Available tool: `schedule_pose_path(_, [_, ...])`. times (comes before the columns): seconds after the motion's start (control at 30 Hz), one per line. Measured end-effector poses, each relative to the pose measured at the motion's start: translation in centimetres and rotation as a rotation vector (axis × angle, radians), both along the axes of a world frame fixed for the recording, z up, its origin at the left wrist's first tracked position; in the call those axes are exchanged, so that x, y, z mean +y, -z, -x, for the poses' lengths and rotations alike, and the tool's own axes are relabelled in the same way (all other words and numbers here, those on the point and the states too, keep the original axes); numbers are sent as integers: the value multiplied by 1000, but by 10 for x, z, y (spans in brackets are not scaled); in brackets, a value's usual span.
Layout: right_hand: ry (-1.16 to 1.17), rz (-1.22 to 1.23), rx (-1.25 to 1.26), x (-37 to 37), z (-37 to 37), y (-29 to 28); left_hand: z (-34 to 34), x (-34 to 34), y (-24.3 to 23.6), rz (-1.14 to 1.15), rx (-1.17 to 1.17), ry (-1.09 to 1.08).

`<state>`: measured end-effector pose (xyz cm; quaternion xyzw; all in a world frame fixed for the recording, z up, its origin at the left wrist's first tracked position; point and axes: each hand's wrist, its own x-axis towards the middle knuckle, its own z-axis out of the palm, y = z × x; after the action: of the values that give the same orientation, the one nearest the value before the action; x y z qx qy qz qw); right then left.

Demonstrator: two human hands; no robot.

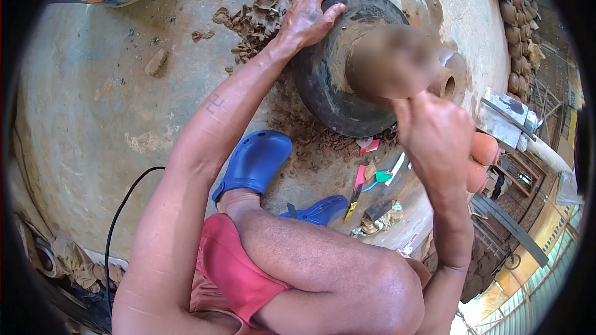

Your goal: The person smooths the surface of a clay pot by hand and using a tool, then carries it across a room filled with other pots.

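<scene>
In the head view, we see the clay [380, 65] in the middle of the round black wheel [316, 80]. The left hand [312, 18] lies on the wheel's edge, with its thumb and fingers apart. The right hand [436, 125] is bent in at the low side of the clay. We can't tell if its fingers are open or closed on something.

We think a hard push from the right hand could dent the clay or make it lean. If the left hand slips, the wheel might turn with a jerk and spoil the clay. A loose bit from the brown bits [261, 15] could stick to wet clay. The blue shoe [256, 161] is near the wheel, so a foot that slides might bump it.

A blur covers most of the clay, so we can't see its true shape or its top. The right hand's fingertips are hidden too. Behind the clay, we see only part of a pot [458, 74] with a hole.
</scene>
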<state>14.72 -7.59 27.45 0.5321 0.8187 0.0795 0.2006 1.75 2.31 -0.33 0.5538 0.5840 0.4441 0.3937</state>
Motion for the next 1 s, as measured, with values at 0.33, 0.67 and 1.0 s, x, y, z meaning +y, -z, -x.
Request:
schedule_pose_path(0.33, [125, 15, -257, -9, -1, 28, -5, -35, -6, -5, -30, -188])
schedule_pose_path(0.67, [61, 72, -286, -6, 0, 18, -8, -44, -5, -33, -33, -261])
schedule_pose_path(1.0, [72, 116, -293, -8, -4, -1, -10, -44, -6, -1, -33, -258])
